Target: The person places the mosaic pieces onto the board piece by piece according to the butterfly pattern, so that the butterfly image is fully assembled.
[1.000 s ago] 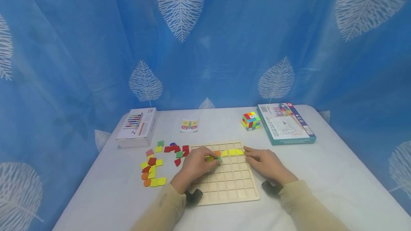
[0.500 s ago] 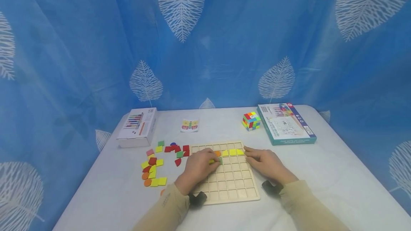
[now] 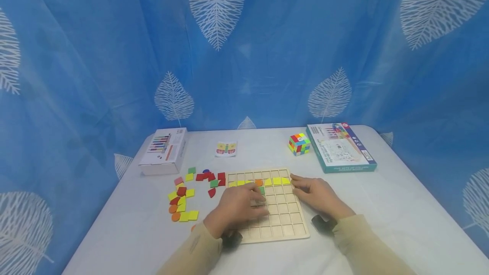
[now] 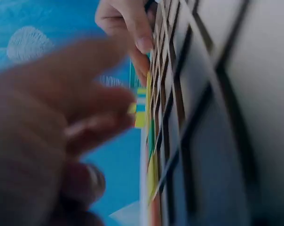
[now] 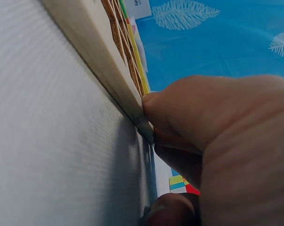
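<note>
My left hand [image 3: 238, 207] hovers over the left half of a wooden grid board [image 3: 287, 219], its fingers apart and nothing visible between them; in the left wrist view that hand [image 4: 62, 108] is blurred. At the board's right edge rests my right hand [image 3: 315, 193], fingers extended. The right wrist view shows its thumb [image 5: 163, 106] touching the board's side [image 5: 99, 52]. Along one upper row lie several yellow tiles [image 3: 276, 180] with an orange round tile [image 3: 258, 182] among them. Below the orange one sits a green square tile [image 3: 261, 190]. My left hand covers part of the grid.
Loose red [image 3: 212, 192], yellow [image 3: 193, 215] and orange tiles [image 3: 175, 217] lie left of the board. Behind stand a small pattern card [image 3: 226, 149], a puzzle cube [image 3: 299, 144], a white box [image 3: 163, 152] and a flat teal-edged box [image 3: 340, 147].
My left hand has drawn back from the upper row and spread its fingers, letting go of a yellow tile. Yellow tiles at the row's left now show. The right hand has stayed put.
</note>
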Tool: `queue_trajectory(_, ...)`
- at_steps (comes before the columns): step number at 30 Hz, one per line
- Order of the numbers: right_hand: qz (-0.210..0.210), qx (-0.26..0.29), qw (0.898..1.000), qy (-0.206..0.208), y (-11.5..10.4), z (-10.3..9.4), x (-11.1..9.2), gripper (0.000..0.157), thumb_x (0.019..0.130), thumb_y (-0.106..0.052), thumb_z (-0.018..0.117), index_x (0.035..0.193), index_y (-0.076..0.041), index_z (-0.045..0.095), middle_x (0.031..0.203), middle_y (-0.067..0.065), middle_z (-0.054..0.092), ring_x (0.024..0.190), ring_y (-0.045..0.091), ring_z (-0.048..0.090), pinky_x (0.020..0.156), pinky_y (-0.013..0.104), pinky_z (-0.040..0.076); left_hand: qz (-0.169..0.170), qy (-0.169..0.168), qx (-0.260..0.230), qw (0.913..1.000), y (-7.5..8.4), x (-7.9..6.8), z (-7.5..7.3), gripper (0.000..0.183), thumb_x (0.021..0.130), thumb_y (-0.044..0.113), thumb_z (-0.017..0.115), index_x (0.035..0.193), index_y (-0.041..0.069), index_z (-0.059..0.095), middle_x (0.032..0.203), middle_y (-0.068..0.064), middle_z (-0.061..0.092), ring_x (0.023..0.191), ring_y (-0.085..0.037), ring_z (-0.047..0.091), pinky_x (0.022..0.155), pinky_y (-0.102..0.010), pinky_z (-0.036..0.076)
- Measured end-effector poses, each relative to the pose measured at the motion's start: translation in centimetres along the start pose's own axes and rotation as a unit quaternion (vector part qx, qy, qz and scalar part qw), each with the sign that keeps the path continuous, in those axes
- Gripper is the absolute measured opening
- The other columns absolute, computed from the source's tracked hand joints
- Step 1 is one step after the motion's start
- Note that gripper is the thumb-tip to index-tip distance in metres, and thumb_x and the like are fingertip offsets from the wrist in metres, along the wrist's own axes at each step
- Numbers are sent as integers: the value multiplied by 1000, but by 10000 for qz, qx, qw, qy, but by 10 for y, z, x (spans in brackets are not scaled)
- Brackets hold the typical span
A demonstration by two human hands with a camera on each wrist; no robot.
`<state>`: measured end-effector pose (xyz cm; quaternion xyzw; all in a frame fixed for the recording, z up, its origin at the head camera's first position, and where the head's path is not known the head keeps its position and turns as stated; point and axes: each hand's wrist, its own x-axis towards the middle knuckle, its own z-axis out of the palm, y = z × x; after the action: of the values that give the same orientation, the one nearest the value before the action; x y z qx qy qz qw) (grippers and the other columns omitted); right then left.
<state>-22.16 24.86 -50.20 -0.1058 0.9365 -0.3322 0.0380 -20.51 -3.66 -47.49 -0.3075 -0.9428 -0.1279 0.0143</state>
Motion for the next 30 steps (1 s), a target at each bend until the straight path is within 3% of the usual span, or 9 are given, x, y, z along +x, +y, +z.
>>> queue_trajectory(5,77,120,9999,-54,0,2,0,43,97,-32,71,139,-23,66,156,-9,50,148,33,42,118,58,34,541,-589,47,9968,2,-28,-13,50,77,66,80,118,38,78,113,22,68,89,4,62,67,-19,46)
queue_trajectory(11,61,9,10000,-29,1,0,0,43,97,-33,70,139,-24,66,156,-9,49,148,34,41,118,59,33,871,-741,71,9934,-7,-50,-11,55,78,64,81,126,38,74,125,22,67,103,1,66,77,-20,50)
queue_trajectory(20,57,-25,10000,-47,1,-1,-1,43,97,-33,70,139,-23,66,156,-8,50,148,33,42,118,59,33,890,-670,-78,9937,-14,-52,-8,52,80,61,81,126,38,74,127,23,68,112,0,67,81,-20,51)
queue_trajectory(30,205,-47,9998,-72,-2,-3,0,46,98,-35,69,141,-23,64,159,-8,46,150,34,38,118,61,30,672,-550,-201,9960,-19,-51,-10,55,80,63,79,129,38,72,129,23,68,121,-3,65,88,-28,55)
